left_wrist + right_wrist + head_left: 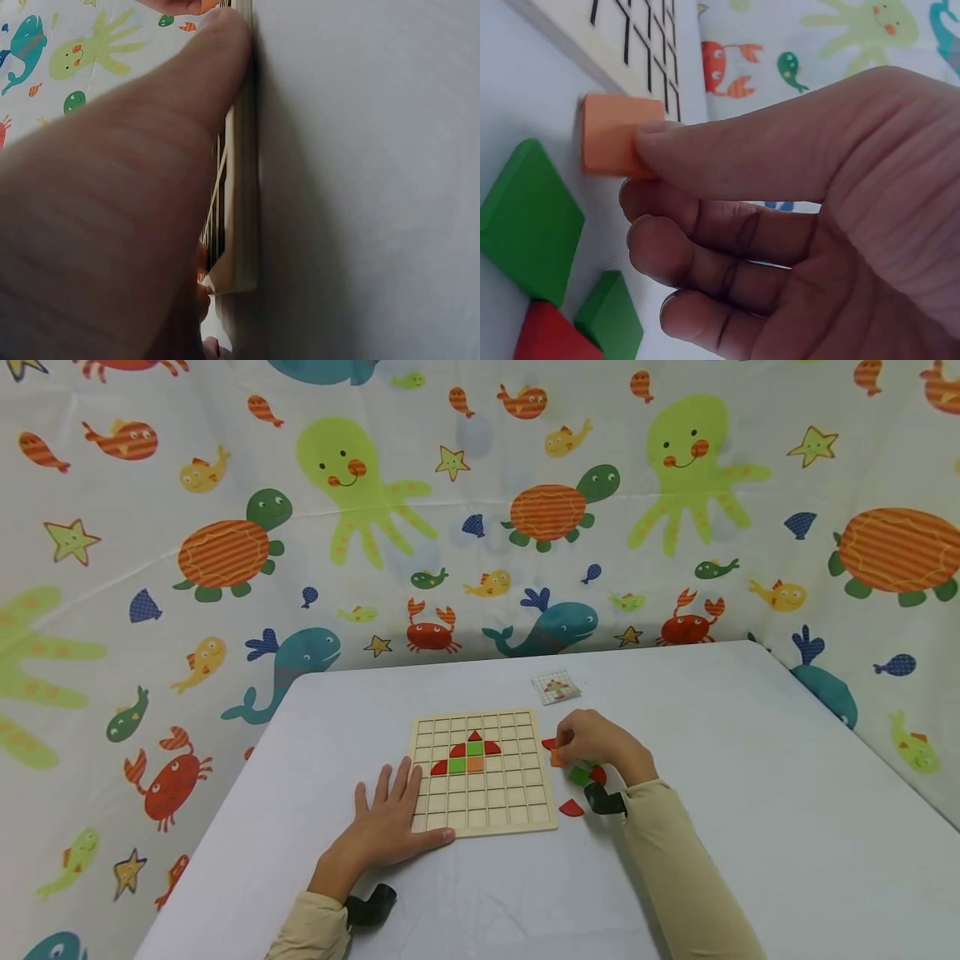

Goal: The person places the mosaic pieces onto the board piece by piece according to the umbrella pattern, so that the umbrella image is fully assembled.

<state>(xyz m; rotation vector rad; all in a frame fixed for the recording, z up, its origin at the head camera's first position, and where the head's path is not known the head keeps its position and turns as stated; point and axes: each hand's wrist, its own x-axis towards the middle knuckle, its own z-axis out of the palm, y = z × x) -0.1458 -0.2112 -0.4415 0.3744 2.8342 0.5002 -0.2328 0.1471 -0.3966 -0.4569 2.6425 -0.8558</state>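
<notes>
A wooden grid board (517, 793) lies on the white table, with several red, green and orange pieces set on its squares. Spread fingers of my left hand (386, 822) rest along its left edge, the thumb at the front edge near the corner. Beyond the board's right edge, my right hand (600, 745) pinches an orange square tile (615, 135) between thumb and fingers. Close by lie green tiles (536, 221), a red quarter-round piece (572, 808) and other red pieces partly hidden by the hand. The left wrist view shows mostly the thumb (202, 71) against the board's side.
Behind the board, toward the right, lies a small pattern card (557, 687) showing a similar figure on a grid. A cloth printed with sea animals (465, 568) hangs behind the table (750, 735). Black wrist devices (371, 906) sit at both sleeves.
</notes>
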